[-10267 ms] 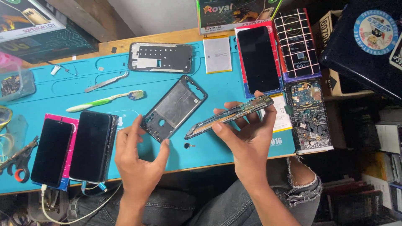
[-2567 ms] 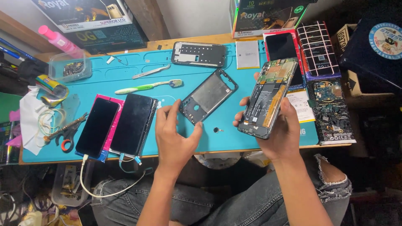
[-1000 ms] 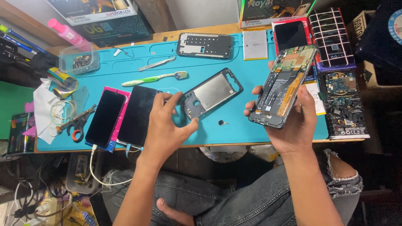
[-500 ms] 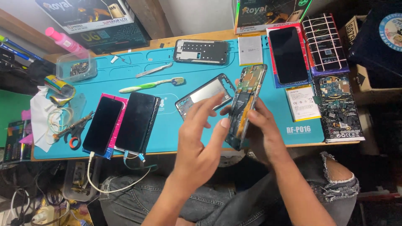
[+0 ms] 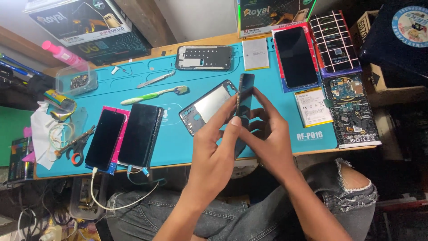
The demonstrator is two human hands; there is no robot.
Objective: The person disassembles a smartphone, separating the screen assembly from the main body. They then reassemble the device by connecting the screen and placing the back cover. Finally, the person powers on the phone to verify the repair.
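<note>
Both hands hold a dismantled phone body (image 5: 244,96) upright and edge-on above the blue work mat (image 5: 133,87). My right hand (image 5: 267,138) grips it from behind and below. My left hand (image 5: 216,147) pinches its near edge with fingers and thumb. Just behind the hands lies an empty phone frame (image 5: 206,106), tilted on the mat.
Two dark phones (image 5: 124,136) lie at the mat's left with a cable hanging down. A toothbrush (image 5: 154,94), tweezers (image 5: 156,79), another frame (image 5: 204,57), a battery (image 5: 255,54), a phone on a red case (image 5: 296,57) and circuit boards (image 5: 352,109) surround the hands. Boxes line the back edge.
My right hand brought the phone body from the right toward the centre and turned it edge-on. My left hand left the frame on the mat and took hold of the phone body.
</note>
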